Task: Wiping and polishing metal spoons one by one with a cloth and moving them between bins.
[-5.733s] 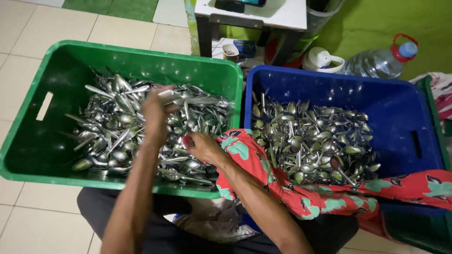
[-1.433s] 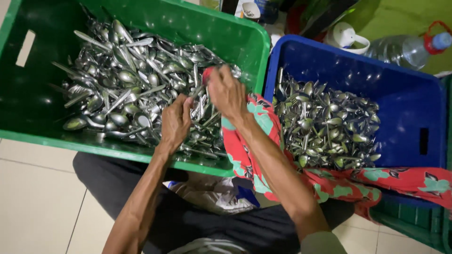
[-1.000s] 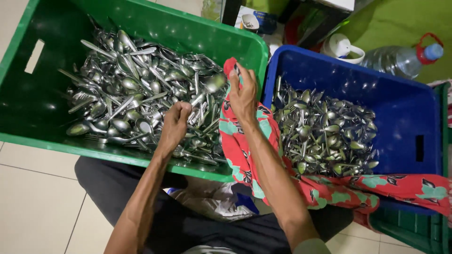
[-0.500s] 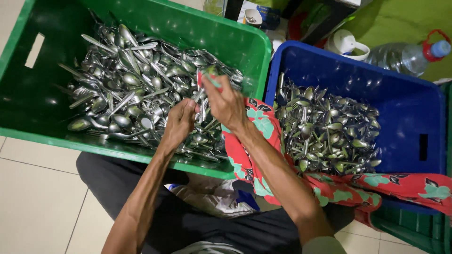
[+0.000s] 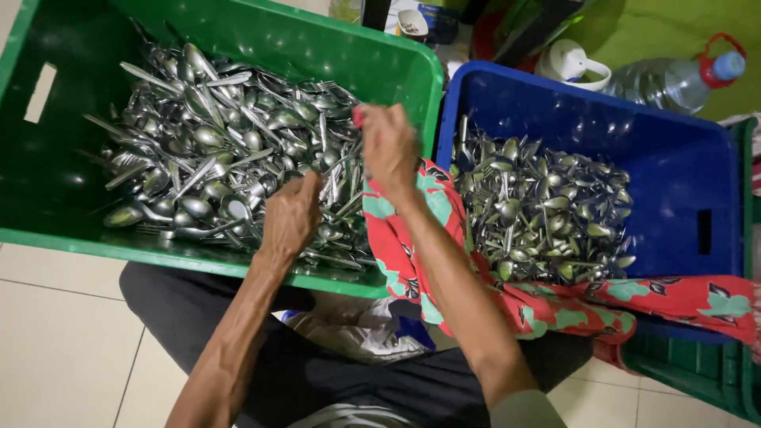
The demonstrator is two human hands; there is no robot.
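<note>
The person's left hand [image 5: 292, 215] is curled into a loose fist over the near right part of the cutlery heap, knuckles up, fingers closed around the handle end of a piece of steel cutlery [image 5: 339, 173] that slants up toward the other hand. The right hand [image 5: 388, 147] sits just beyond it, also closed, pinching a fold of the red floral cloth [image 5: 412, 238] round the upper end of that same piece (the metal is hidden inside the cloth there, so whether it is a spoon or a fork I cannot tell). The two hands are close together, almost touching, above the right side of the green crate [image 5: 238, 32].

That crate holds a deep tangle of spoons and forks [image 5: 206, 150], piled from its middle to its right wall. The cloth runs from the right hand down along the forearm, over the seam between the crates, and trails off to the right across the near rim of the blue crate [image 5: 587, 103]. Inside the blue crate lies a second heap of spoons [image 5: 539, 214], mostly bowls up.

Behind the blue crate stand a clear water bottle [image 5: 662, 79] with a blue cap and a white jug [image 5: 572, 65]. Pale floor tiles [image 5: 55, 333] show at the left.
</note>
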